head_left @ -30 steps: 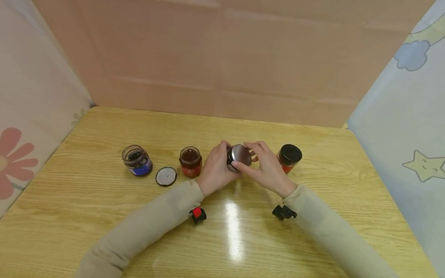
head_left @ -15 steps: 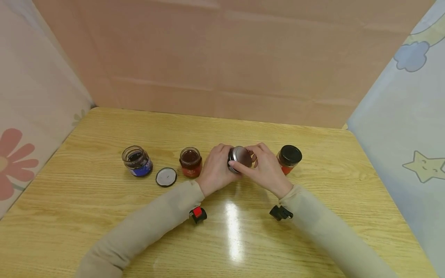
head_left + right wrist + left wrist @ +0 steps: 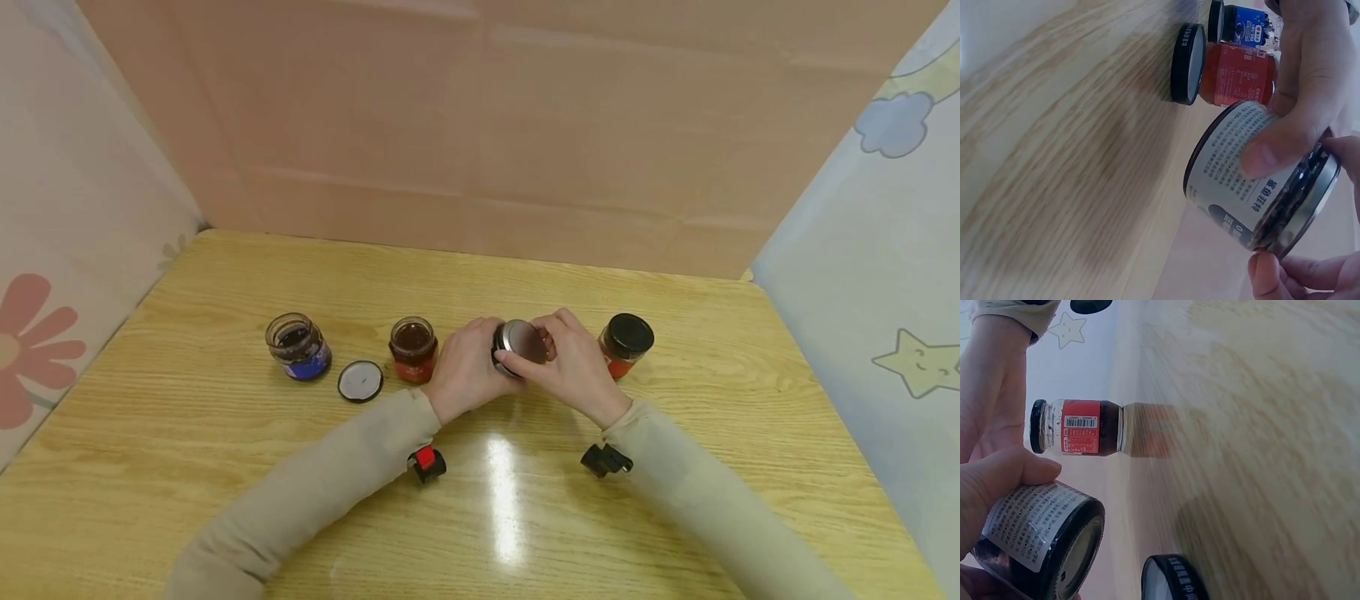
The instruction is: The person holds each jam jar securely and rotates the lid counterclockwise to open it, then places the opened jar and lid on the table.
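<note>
In the head view my left hand (image 3: 467, 367) grips a dark glass jar by its body, and my right hand (image 3: 573, 367) holds the rim of its silver lid (image 3: 525, 340) between thumb and fingers. The jar (image 3: 1038, 534), wrapped in a white label with small print, is tilted above the table in the left wrist view. From the right wrist, the left thumb presses on the label while the right fingertips (image 3: 1266, 275) touch the lid's edge. The lid sits on the jar's mouth.
Left of the hands stand an open jar with a red label (image 3: 413, 350) and an open one with a blue label (image 3: 300, 348). A loose lid (image 3: 360, 381) lies between them; another black lid (image 3: 1188, 62) is near the red-labelled jar. A black-lidded jar (image 3: 627, 343) stands right.
My right hand has shifted slightly left and toward me around the lid, and its fingers have closed in on the rim. The jar has moved down a little. The other jars stay put.
</note>
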A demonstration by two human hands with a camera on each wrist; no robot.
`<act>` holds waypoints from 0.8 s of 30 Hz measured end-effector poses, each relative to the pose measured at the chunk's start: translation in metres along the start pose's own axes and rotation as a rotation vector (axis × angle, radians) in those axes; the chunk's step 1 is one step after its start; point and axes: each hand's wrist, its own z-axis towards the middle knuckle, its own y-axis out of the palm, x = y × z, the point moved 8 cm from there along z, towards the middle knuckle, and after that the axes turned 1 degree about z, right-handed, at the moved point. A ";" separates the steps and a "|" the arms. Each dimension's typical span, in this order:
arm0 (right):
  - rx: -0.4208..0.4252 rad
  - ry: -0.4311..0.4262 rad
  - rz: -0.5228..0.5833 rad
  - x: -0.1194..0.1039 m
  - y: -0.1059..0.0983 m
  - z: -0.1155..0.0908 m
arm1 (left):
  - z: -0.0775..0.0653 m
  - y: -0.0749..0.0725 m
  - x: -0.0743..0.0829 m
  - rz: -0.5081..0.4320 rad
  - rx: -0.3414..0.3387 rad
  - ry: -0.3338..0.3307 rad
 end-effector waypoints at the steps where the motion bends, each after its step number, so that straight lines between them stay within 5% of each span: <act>1: -0.005 -0.002 0.000 0.000 0.000 0.000 | 0.000 0.000 0.000 -0.006 -0.004 -0.006; 9: -0.031 -0.017 0.014 -0.001 0.002 0.000 | 0.000 0.002 -0.001 -0.031 -0.034 -0.033; 24: 0.057 -0.088 0.063 -0.006 -0.002 -0.001 | -0.002 0.002 -0.005 -0.042 -0.034 -0.026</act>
